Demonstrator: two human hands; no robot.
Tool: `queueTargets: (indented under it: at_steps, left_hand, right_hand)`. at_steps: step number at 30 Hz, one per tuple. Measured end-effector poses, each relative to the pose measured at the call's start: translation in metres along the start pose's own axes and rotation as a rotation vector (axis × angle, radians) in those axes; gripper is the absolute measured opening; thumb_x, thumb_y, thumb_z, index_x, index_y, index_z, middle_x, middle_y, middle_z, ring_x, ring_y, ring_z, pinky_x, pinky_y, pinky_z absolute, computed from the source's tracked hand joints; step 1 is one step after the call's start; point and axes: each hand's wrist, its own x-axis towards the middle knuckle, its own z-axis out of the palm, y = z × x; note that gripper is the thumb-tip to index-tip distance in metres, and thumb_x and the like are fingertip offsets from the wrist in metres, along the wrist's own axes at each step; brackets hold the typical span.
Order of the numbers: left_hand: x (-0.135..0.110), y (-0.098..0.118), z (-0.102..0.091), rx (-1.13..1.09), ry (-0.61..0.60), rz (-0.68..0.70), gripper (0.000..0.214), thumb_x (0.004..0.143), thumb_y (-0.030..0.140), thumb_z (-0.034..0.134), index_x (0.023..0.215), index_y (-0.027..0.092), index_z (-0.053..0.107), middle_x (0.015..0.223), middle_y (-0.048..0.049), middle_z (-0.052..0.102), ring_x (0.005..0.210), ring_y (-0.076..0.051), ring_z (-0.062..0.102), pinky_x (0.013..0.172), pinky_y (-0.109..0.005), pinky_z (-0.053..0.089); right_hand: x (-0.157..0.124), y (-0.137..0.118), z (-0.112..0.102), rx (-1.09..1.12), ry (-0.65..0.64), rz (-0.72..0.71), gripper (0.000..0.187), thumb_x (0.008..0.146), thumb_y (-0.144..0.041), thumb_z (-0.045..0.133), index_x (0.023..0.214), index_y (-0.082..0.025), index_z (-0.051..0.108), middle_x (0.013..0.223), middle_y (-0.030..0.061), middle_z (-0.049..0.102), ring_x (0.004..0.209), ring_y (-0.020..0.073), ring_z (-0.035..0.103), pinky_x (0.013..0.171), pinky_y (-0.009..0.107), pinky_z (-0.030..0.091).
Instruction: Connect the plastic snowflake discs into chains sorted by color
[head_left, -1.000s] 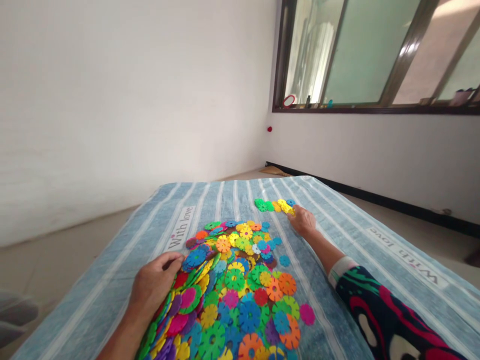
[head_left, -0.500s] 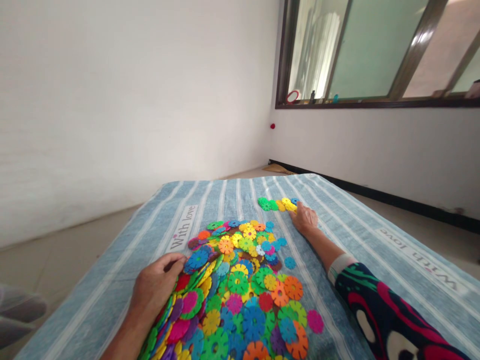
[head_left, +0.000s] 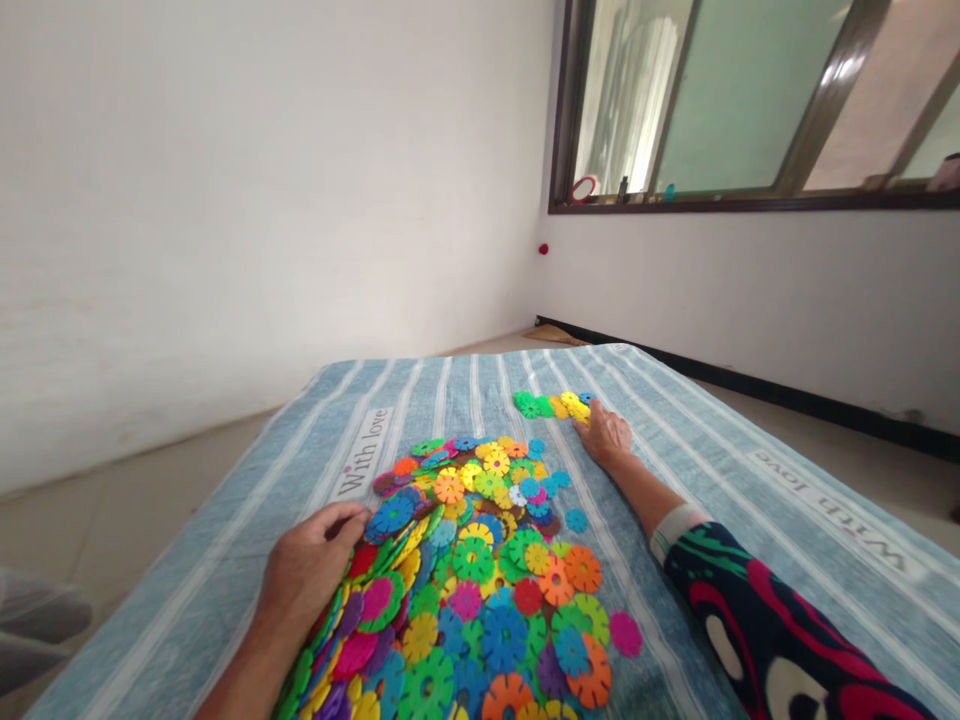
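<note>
A large heap of colourful notched plastic snowflake discs [head_left: 472, 560] spreads over the striped cloth. My left hand [head_left: 311, 555] rests against the heap's left edge, thumb and fingers drawn together beside a blue disc [head_left: 391, 514]; whatever lies between them is hidden. Farther away, my right hand [head_left: 605, 432] is at the right end of a small row of discs, its fingers bent down and together over the cloth. In that row are green discs [head_left: 532, 404], yellow discs [head_left: 570, 405] and a blue disc [head_left: 586, 398] partly covered by the fingertips. What my right fingers hold cannot be made out.
The blue-grey striped cloth [head_left: 420, 400] covers a table-like surface with "With love" printed on it. A pink disc [head_left: 625, 634] and a blue disc [head_left: 576, 520] lie loose right of the heap. A white wall [head_left: 262, 200] and a window [head_left: 750, 100] stand beyond.
The view has shifted very slightly. Both hands keep almost the same places, the left at the heap and the right at the small row; no disc has visibly moved.
</note>
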Motion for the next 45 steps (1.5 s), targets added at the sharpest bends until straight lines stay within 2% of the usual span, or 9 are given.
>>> queueTargets:
  at_steps: [6,11,16,21,25,29,32,37,45]
  left_hand:
    - [-0.002,0.002,0.0,-0.018,0.007,0.016,0.023,0.061,0.043,0.054,0.065,0.027,0.07,0.067,0.0019,0.074,0.07,-0.024,0.069,0.063,-0.03,0.049]
    - [-0.003,0.004,0.002,-0.009,-0.005,0.018,0.025,0.065,0.041,0.053,0.07,0.025,0.071,0.073,0.0004,0.075,0.074,-0.024,0.069,0.068,-0.03,0.05]
    - [-0.004,0.003,0.004,-0.004,-0.005,0.053,0.025,0.066,0.04,0.053,0.072,0.025,0.072,0.079,-0.0004,0.076,0.079,-0.024,0.069,0.074,-0.03,0.05]
    - [-0.003,0.0,0.006,-0.021,-0.021,0.057,0.028,0.067,0.042,0.052,0.074,0.023,0.072,0.078,-0.0014,0.076,0.079,-0.024,0.068,0.073,-0.03,0.049]
    - [-0.004,0.0,0.007,-0.03,-0.019,0.069,0.031,0.068,0.044,0.052,0.077,0.022,0.072,0.082,-0.0025,0.076,0.082,-0.024,0.068,0.077,-0.03,0.049]
    - [-0.007,0.003,0.005,-0.024,-0.031,0.08,0.032,0.068,0.043,0.051,0.079,0.021,0.072,0.085,-0.0035,0.076,0.082,-0.024,0.068,0.078,-0.03,0.05]
    - [-0.01,0.005,0.003,-0.024,-0.032,0.1,0.032,0.069,0.042,0.051,0.078,0.021,0.072,0.085,-0.0035,0.076,0.081,-0.023,0.068,0.078,-0.03,0.05]
    - [-0.011,0.005,0.004,-0.042,-0.019,0.107,0.032,0.068,0.041,0.051,0.078,0.02,0.073,0.086,-0.0035,0.076,0.083,-0.024,0.069,0.079,-0.029,0.05]
    - [-0.007,0.001,0.008,-0.04,-0.029,0.081,0.033,0.065,0.042,0.053,0.079,0.02,0.073,0.082,-0.0029,0.076,0.081,-0.023,0.068,0.076,-0.029,0.049]
  right_hand:
    - [-0.004,0.0,-0.005,0.043,-0.013,0.018,0.045,0.093,-0.044,0.052,0.127,-0.016,0.048,0.113,0.0151,0.068,0.107,0.0275,0.063,0.081,0.033,0.043]
    - [-0.016,0.006,-0.009,0.081,-0.002,0.056,0.045,0.094,-0.045,0.048,0.128,-0.016,0.049,0.112,0.0151,0.068,0.105,0.0285,0.063,0.08,0.034,0.043]
    - [-0.046,0.011,-0.019,0.111,0.045,-0.041,0.043,0.092,-0.039,0.052,0.127,-0.015,0.054,0.117,0.0158,0.064,0.11,0.0293,0.058,0.089,0.037,0.042]
    - [-0.096,0.007,-0.036,0.387,0.056,-0.45,0.019,0.087,-0.025,0.058,0.1,-0.018,0.069,0.111,0.0118,0.066,0.11,0.0246,0.059,0.096,0.036,0.044]
    - [-0.141,0.001,-0.068,0.61,-0.174,-0.844,0.011,0.085,-0.022,0.062,0.088,-0.02,0.072,0.112,0.0095,0.065,0.109,0.021,0.06,0.092,0.034,0.048]
    - [-0.175,-0.006,-0.102,0.635,-0.354,-1.031,0.012,0.085,-0.027,0.065,0.09,-0.019,0.074,0.117,0.0109,0.062,0.115,0.022,0.056,0.096,0.035,0.046]
    - [-0.193,-0.012,-0.113,0.597,-0.424,-1.133,0.018,0.08,-0.035,0.071,0.09,-0.019,0.074,0.122,0.0114,0.06,0.118,0.0239,0.054,0.102,0.038,0.043]
    - [-0.204,-0.018,-0.108,0.491,-0.469,-1.177,0.033,0.071,-0.041,0.078,0.094,-0.018,0.073,0.134,0.0154,0.053,0.13,0.0328,0.043,0.107,0.047,0.037]
    - [-0.188,-0.009,-0.094,0.569,-0.306,-1.029,0.011,0.077,-0.017,0.072,0.088,-0.018,0.071,0.121,0.0102,0.059,0.121,0.0244,0.05,0.106,0.042,0.037]
